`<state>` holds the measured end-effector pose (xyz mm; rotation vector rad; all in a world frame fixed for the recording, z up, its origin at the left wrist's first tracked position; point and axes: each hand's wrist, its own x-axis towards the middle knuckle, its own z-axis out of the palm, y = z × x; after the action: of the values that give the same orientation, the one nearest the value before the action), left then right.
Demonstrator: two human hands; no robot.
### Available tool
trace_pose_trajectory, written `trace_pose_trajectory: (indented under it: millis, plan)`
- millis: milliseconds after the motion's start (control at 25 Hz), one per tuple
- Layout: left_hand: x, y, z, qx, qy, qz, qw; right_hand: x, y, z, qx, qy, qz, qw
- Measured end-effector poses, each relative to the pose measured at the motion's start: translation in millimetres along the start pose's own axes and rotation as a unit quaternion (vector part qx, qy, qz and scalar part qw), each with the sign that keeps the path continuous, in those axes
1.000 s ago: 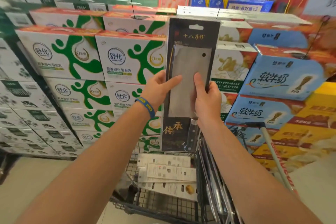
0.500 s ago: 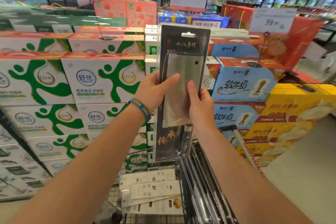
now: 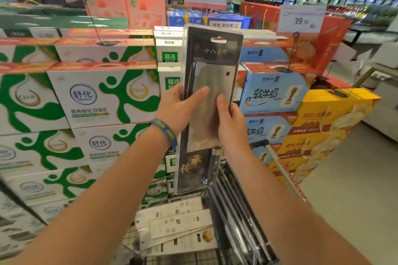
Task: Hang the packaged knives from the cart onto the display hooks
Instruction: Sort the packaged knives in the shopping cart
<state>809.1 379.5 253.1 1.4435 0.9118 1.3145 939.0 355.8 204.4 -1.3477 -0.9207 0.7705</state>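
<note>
Both hands, left hand [image 3: 179, 109] and right hand [image 3: 231, 122], pinch the blister-packed cleaver [image 3: 210, 97] mid-blade: stiff, slick, bottom-heavy, so grip edges below the hang slot [image 3: 218, 39].

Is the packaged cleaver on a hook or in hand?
In hand, upright. The left hand and right hand pinch the packaged cleaver at its sides above the cart; no hook passes through its hang hole.
</note>
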Motion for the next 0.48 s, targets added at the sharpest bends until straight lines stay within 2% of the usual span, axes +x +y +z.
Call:
trace_pose_trajectory:
  millis: [120,200,280,400,480]
  plan:
    - [-8,-23,-8,0.000,-0.009,-0.011,1.000,-5,21,13,-0.006,0.012,0.027,1.000]
    - [-25,-55,-17,0.021,-0.025,-0.013,0.999,-17,46,28,-0.021,0.001,0.092,0.995]
    - [-53,-97,-28,0.066,-0.035,-0.024,0.997,-34,73,46,0.018,-0.030,0.175,0.984]
    - [-116,-164,-51,0.066,-0.090,-0.141,0.984,-63,120,65,0.103,-0.034,0.316,0.942]
    - [-155,-200,-74,-0.024,-0.069,-0.298,0.952,-87,163,71,0.115,-0.074,0.381,0.914]
